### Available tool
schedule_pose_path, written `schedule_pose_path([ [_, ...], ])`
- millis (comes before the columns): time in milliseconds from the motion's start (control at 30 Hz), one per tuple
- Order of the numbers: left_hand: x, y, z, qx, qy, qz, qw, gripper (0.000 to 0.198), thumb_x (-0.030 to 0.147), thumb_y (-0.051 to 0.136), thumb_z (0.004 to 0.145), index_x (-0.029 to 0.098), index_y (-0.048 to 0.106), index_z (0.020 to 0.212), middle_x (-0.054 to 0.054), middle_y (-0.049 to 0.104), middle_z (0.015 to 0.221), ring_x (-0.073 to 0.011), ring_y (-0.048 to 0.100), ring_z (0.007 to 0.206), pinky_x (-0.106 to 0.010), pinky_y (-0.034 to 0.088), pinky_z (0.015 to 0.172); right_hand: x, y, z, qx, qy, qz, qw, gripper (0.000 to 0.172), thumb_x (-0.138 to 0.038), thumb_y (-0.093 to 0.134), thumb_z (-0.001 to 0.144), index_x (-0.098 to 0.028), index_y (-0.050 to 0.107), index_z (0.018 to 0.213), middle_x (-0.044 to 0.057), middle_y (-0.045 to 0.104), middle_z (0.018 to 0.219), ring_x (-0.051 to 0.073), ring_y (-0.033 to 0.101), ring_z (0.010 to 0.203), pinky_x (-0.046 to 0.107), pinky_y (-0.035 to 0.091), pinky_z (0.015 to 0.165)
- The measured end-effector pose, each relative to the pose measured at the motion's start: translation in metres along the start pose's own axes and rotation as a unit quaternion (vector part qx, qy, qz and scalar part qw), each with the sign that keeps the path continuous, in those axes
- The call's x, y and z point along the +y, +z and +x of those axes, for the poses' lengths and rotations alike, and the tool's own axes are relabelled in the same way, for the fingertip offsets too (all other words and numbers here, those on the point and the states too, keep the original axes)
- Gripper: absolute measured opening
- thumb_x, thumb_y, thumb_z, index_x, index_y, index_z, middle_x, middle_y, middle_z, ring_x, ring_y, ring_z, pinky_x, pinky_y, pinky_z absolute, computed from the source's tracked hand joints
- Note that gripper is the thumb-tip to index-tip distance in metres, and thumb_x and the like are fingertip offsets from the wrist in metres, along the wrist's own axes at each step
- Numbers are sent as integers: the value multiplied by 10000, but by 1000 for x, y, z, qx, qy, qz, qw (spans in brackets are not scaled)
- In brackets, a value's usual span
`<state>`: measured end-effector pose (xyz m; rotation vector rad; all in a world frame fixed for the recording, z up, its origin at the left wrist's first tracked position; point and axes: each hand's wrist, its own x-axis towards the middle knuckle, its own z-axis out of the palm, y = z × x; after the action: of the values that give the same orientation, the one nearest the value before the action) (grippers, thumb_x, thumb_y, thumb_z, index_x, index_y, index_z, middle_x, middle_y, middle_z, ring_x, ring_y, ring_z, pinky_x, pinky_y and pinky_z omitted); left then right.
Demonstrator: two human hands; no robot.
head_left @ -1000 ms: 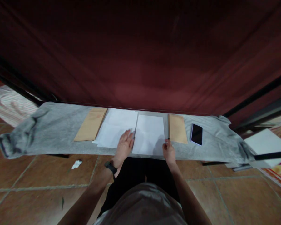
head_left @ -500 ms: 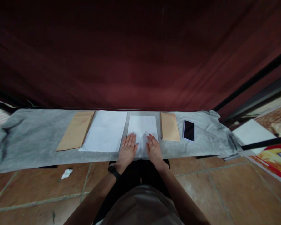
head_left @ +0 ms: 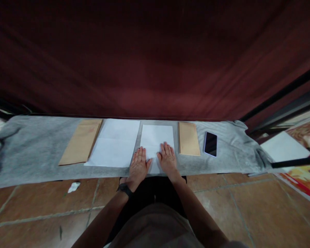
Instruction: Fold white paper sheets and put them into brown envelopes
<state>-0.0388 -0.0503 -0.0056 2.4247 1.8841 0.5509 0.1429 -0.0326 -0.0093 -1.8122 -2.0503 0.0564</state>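
A white sheet of paper (head_left: 157,134) lies in front of me on the grey cloth. My left hand (head_left: 138,164) rests flat with its fingers stretched out, over the sheet's near left edge and the cloth beside it. On the near right part of the same sheet lies my right hand (head_left: 167,159), palm down and fingers extended. Both hands hold nothing. Left of this sheet is a larger white paper (head_left: 116,143) with a faint crease, partly next to a brown paper envelope (head_left: 80,143). A smaller brown envelope (head_left: 189,138) sits to the right.
A phone (head_left: 210,144) with a dark screen lies right of the small envelope. The grey cloth (head_left: 41,148) covers a long narrow surface, with a dark red curtain (head_left: 155,69) behind it. A scrap of white paper (head_left: 73,187) is on the tiled floor (head_left: 222,206).
My left hand has slid slightly left and toward me, toward the sheet's edge. My right hand has shifted a little forward on the paper. The camera view has moved slightly.
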Motion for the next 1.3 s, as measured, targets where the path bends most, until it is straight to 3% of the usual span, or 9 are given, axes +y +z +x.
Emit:
schedule_pose_path([
  [233, -1, -1, -10, 8, -22, -2, 1000, 647, 418, 349, 1015, 10, 339, 1517, -236, 337, 1583, -336, 281, 1495, -525, 282, 1207, 8, 0, -15, 39, 23, -12, 999, 605, -370, 375, 1047, -54, 291, 1556, 207, 343, 1588, 298, 352, 1466, 491, 312, 1179],
  [433, 8, -9, -10, 15, -21, -14, 1000, 613, 355, 338, 1019, 11, 318, 1527, -239, 308, 1595, -339, 229, 1512, -549, 270, 1208, 7, -10, -23, 25, 24, -8, 999, 586, -333, 371, 1046, -49, 296, 1553, 200, 353, 1585, 294, 342, 1473, 489, 307, 1193],
  [533, 25, -13, -14, -2, 37, -22, 999, 585, 289, 336, 1013, 98, 279, 1563, -160, 283, 1627, -289, 192, 1529, -531, 242, 1230, -4, -14, -33, -2, -16, 9, 1000, 561, -298, 363, 1044, -95, 295, 1563, 157, 347, 1598, 263, 316, 1489, 472, 296, 1209],
  [667, 37, -15, -25, -50, 134, -25, 989, 577, 218, 336, 995, 154, 289, 1567, -100, 337, 1616, -231, 249, 1516, -479, 247, 1244, -11, -17, -49, -27, -67, 24, 997, 507, -272, 363, 1042, -135, 382, 1530, 115, 380, 1589, 234, 322, 1489, 453, 286, 1222],
  [900, 0, -19, -42, -54, 143, 2, 988, 596, 361, 473, 989, 157, 364, 1538, -132, 307, 1621, -276, 249, 1513, -486, 276, 1230, 24, -30, -69, -35, -93, 8, 995, 532, -340, 416, 1039, -126, 386, 1525, 144, 394, 1577, 265, 358, 1470, 478, 316, 1204],
  [1033, -17, -20, -46, -51, 142, -21, 988, 559, 315, 449, 996, 171, 377, 1531, -123, 369, 1594, -251, 314, 1490, -456, 332, 1209, 39, -37, -78, -48, -111, 7, 993, 569, -338, 430, 1031, -119, 336, 1547, 146, 383, 1583, 265, 349, 1475, 480, 319, 1209],
  [1200, -23, -19, -47, -55, 138, -45, 988, 504, 238, 398, 1001, 174, 430, 1500, -111, 429, 1563, -231, 365, 1467, -449, 376, 1188, 48, -45, -86, -62, -135, 13, 989, 666, -339, 503, 992, -130, 263, 1577, 144, 348, 1601, 272, 344, 1478, 489, 319, 1217],
  [1300, -27, -17, -47, -61, 136, -56, 987, 509, 163, 384, 979, 186, 460, 1482, -93, 460, 1545, -213, 381, 1459, -442, 377, 1191, 54, -49, -88, -66, -138, 31, 988, 641, -260, 479, 988, -179, 256, 1584, 110, 370, 1595, 243, 368, 1466, 480, 330, 1218],
])
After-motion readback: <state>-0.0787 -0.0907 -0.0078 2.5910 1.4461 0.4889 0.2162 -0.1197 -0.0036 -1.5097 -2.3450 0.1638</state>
